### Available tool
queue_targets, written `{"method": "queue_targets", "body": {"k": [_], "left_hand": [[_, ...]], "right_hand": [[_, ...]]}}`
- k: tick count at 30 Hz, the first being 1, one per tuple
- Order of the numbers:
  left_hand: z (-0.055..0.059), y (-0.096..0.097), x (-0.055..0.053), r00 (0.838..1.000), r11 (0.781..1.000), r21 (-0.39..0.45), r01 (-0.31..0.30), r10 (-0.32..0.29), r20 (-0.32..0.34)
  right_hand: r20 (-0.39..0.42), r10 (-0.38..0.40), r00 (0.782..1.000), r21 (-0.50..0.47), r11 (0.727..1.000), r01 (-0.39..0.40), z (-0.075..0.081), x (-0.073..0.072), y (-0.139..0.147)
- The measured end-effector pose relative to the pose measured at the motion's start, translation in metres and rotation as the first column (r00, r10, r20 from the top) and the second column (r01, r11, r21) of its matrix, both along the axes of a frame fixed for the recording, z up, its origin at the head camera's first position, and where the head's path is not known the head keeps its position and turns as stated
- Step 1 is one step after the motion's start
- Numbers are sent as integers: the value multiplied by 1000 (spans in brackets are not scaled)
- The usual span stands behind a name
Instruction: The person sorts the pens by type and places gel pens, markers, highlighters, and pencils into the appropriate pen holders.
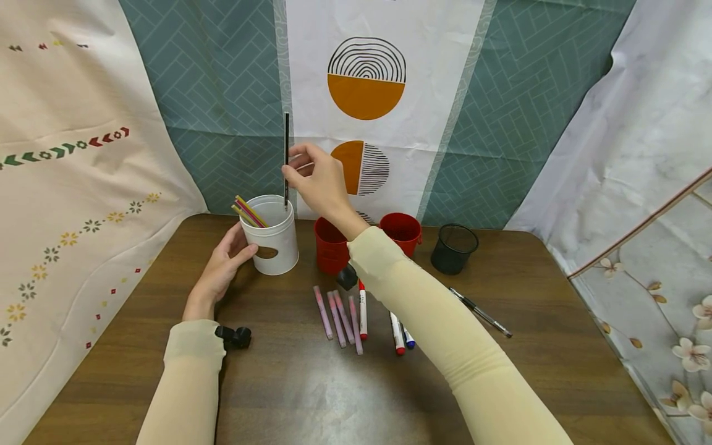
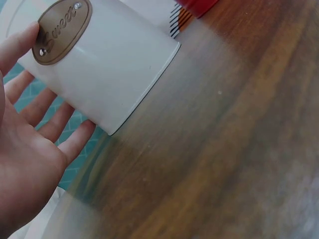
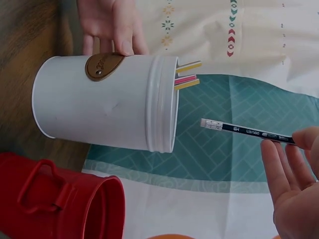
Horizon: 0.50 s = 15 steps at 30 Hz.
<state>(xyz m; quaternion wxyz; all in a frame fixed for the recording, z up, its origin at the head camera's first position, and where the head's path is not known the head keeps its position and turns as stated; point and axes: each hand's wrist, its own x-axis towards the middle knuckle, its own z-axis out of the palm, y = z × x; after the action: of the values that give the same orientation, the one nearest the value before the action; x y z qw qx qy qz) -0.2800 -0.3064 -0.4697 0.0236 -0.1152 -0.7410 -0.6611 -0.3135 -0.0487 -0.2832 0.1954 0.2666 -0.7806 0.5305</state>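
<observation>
My right hand [image 1: 319, 182] pinches a black pencil [image 1: 286, 136] between thumb and fingers, holding it upright above the mouth of a white metal can [image 1: 280, 254]. In the right wrist view the pencil's eraser end [image 3: 212, 124] points toward the can, just outside its rim. My left hand [image 1: 221, 266] holds the can at its left side, the thumb on the brown oval label [image 2: 62, 30] and the fingers along the wall. Several yellow and pink pencils [image 1: 248, 211] lean inside the can. It stands upright on the table.
Two red buckets [image 1: 328, 250] and a black mesh cup [image 1: 452, 253] stand right of the can. Several pink pens [image 1: 337, 318], red-capped markers [image 1: 363, 312], a blue-capped marker [image 1: 410, 339] and a black pen [image 1: 481, 311] lie on the wooden table [image 1: 289, 383]. Curtains hang behind.
</observation>
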Motion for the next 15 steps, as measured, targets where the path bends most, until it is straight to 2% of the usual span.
{"method": "queue_targets", "body": {"k": [8, 15], "left_hand": [[0, -1, 0, 1000, 1000, -7, -5, 5, 9], [1, -1, 0, 1000, 1000, -18, -8, 8, 8]], "right_hand": [[-15, -8, 1000, -3, 1000, 8, -1, -7, -9], [37, -1, 999, 60, 998, -2, -3, -10, -16]]}}
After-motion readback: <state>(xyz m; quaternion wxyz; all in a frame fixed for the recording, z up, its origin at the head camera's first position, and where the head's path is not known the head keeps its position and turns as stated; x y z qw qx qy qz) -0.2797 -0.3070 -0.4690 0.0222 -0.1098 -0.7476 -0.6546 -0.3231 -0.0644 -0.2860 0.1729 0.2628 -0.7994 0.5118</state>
